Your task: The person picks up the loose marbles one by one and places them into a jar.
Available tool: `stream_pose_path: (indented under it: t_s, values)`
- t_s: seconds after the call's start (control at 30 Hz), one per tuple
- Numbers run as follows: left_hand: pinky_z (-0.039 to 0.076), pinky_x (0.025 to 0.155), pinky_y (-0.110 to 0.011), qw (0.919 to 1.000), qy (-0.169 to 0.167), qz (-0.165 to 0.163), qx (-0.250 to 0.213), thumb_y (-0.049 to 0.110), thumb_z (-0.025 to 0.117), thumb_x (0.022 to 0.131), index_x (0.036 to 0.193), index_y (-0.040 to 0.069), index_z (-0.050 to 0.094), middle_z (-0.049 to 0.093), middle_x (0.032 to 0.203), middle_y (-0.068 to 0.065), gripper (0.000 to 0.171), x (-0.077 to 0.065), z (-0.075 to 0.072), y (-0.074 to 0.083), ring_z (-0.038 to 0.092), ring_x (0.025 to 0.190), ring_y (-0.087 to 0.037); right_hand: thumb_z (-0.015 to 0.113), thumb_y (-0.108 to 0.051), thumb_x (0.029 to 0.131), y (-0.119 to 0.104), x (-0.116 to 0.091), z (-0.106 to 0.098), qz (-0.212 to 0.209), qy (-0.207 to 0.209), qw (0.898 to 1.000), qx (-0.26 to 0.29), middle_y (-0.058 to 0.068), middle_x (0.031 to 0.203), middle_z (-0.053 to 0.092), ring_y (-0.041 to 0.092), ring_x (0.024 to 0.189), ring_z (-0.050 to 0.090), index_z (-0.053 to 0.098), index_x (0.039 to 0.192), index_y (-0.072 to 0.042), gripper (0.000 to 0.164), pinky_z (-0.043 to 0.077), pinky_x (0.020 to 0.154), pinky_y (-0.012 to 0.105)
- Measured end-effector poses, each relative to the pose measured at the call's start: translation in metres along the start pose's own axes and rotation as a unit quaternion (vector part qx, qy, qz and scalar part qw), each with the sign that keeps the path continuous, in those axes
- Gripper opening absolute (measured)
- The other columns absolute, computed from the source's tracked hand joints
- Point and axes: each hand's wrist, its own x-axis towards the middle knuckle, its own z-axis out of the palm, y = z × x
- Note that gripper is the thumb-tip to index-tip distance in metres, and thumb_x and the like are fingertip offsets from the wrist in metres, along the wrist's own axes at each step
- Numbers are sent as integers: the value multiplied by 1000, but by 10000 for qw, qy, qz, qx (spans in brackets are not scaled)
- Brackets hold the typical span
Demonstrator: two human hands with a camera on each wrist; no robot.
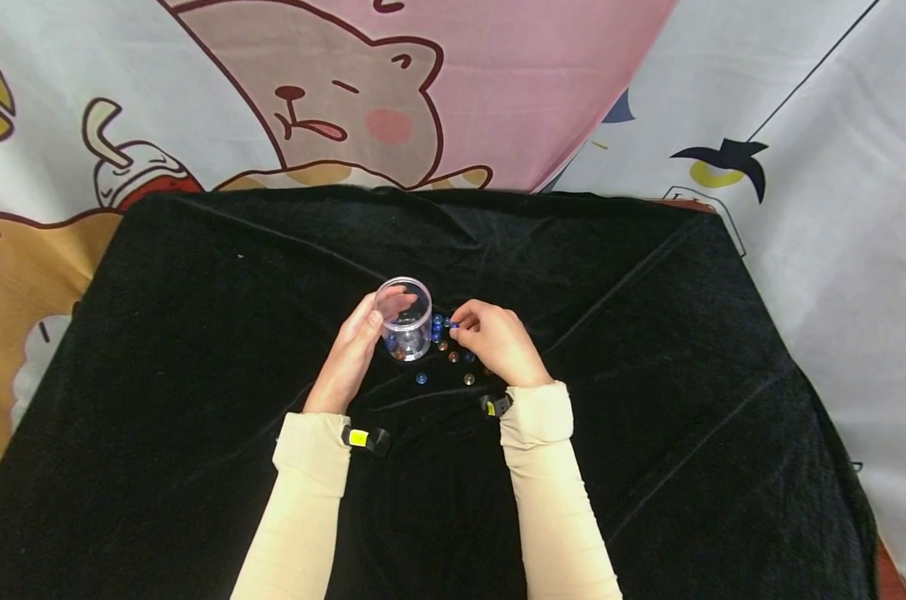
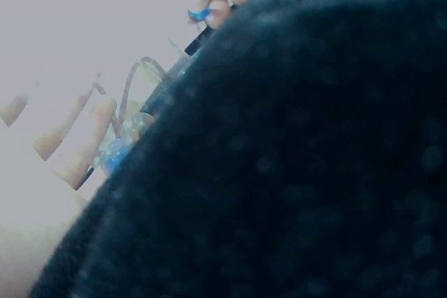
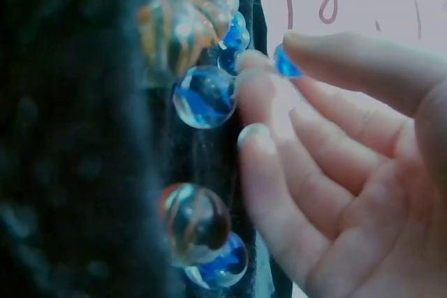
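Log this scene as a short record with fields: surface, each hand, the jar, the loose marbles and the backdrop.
Surface: black velvety cloth
Left hand: holds a clear round plastic jar by its side
Right hand: pinches a blue glass marble between thumb and finger
Jar: blue and orange marbles show through it, count unclear
Loose marbles: blue and amber glass, mostly to the jar's right
Backdrop: white and pink cartoon-printed fabric

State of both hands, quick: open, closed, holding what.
Left hand: closed round the side of the clear jar.
Right hand: closed, pinching a blue marble between thumb and finger.
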Motion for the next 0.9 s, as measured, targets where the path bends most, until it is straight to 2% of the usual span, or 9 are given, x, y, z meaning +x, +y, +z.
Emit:
stream_pose_path:
  t_s: [0.13, 0.37, 0.63, 0.9]
  values:
    - [16, 103, -49, 10000, 13, 50, -3, 35, 34, 95, 132, 7, 36, 43, 131, -18, 46, 1, -3, -6, 35, 124, -28, 61, -25, 84, -1, 0, -1, -253, 255, 9993, 103, -7, 79, 61, 10, 61, 55, 61, 94, -16, 13, 44, 37, 26]
    - [17, 102, -49, 9999, -7, 115, -17, 34, 34, 96, 132, 7, 36, 42, 130, -19, 46, 1, -3, -7, 35, 124, -29, 63, -24, 83, -7, 0, -4, -895, 994, 9910, 55, -8, 78, 59, 6, 68, 54, 63, 94, -18, 13, 44, 62, 25]
    - [17, 102, -49, 10000, -2, 56, 14, 34, 34, 96, 132, 7, 37, 43, 130, -19, 45, 0, -3, -6, 35, 124, -28, 65, -23, 82, -16, -2, -8, -1261, 1608, 9784, 298, -9, 80, 61, 3, 69, 55, 65, 97, -17, 16, 46, 64, 27]
    - [15, 102, -52, 9999, -55, 109, 63, 23, 28, 97, 132, 1, 33, 39, 130, -25, 42, -1, 4, 10, 32, 124, -34, 64, -27, 83, -27, -4, -8, -1458, 1989, 9665, 718, -9, 85, 62, 2, 72, 56, 64, 98, -16, 19, 47, 65, 25]
